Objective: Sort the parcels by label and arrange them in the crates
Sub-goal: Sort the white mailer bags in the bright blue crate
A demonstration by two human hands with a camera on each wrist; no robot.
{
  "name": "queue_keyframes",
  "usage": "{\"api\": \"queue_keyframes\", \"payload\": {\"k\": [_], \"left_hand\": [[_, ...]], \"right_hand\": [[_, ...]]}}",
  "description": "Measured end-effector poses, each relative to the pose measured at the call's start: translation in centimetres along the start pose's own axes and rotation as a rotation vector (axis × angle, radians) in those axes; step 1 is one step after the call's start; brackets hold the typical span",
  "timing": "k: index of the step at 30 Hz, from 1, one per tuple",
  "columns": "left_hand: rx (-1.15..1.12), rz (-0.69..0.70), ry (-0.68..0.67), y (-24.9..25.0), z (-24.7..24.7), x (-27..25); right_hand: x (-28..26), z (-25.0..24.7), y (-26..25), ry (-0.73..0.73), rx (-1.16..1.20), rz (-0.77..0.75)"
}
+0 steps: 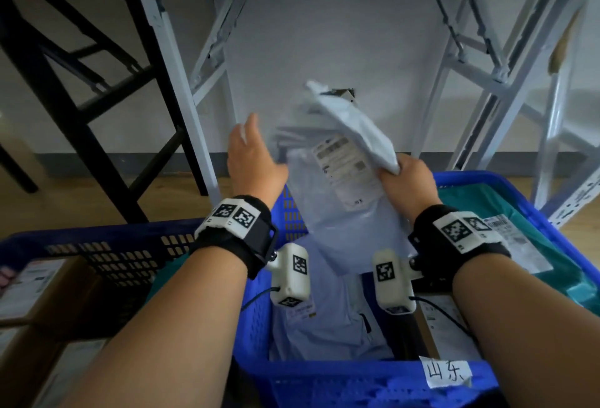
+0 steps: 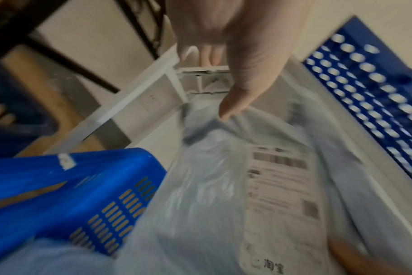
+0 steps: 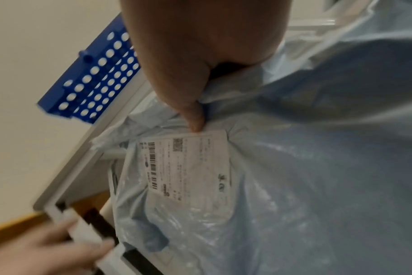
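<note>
My right hand [image 1: 406,180] grips the bunched top of a light blue plastic mailer parcel [image 1: 344,222] and holds it up over the blue crate [image 1: 357,378], which has a handwritten paper tag [image 1: 446,372]. The parcel's white shipping label [image 1: 344,167] faces me. In the right wrist view the right hand [image 3: 195,83] pinches the parcel [image 3: 294,167] just above the label [image 3: 188,167]. My left hand [image 1: 250,157] is raised at the parcel's upper left edge with relaxed fingers and holds nothing. In the left wrist view the left hand [image 2: 235,55] has its thumb close to the parcel [image 2: 212,195].
Inside the tagged crate lie more pale blue mailers [image 1: 324,326] and a teal parcel [image 1: 487,203]. A darker blue crate [image 1: 97,238] on the left holds cardboard boxes [image 1: 32,284]. A white folding table's leg [image 1: 181,66] and a black frame [image 1: 65,82] stand behind.
</note>
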State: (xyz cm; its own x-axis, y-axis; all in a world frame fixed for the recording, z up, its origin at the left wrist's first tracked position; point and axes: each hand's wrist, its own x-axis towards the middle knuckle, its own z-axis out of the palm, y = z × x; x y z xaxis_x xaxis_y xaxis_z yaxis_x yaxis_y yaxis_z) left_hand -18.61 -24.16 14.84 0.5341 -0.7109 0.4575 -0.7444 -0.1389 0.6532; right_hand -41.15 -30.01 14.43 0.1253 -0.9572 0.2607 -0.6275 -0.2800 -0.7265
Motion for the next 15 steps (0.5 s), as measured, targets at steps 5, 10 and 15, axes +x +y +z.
{"api": "queue_keyframes", "payload": {"k": [5, 10, 15], "left_hand": [[-0.515, -0.625, -0.485, -3.2, 0.5, -0.3], [-0.703, -0.641, -0.547, -4.3, 0.6, -0.7], [-0.709, -0.610, -0.450, -3.9, -0.7, -1.0]], "right_hand": [[0.0, 0.6, -0.3, -0.102, 0.612, 0.338], [-0.4, 1.8, -0.9, -0.220, 0.803, 0.467], [-0.5, 2.6, -1.6, -0.281, 0.820, 0.502]]}}
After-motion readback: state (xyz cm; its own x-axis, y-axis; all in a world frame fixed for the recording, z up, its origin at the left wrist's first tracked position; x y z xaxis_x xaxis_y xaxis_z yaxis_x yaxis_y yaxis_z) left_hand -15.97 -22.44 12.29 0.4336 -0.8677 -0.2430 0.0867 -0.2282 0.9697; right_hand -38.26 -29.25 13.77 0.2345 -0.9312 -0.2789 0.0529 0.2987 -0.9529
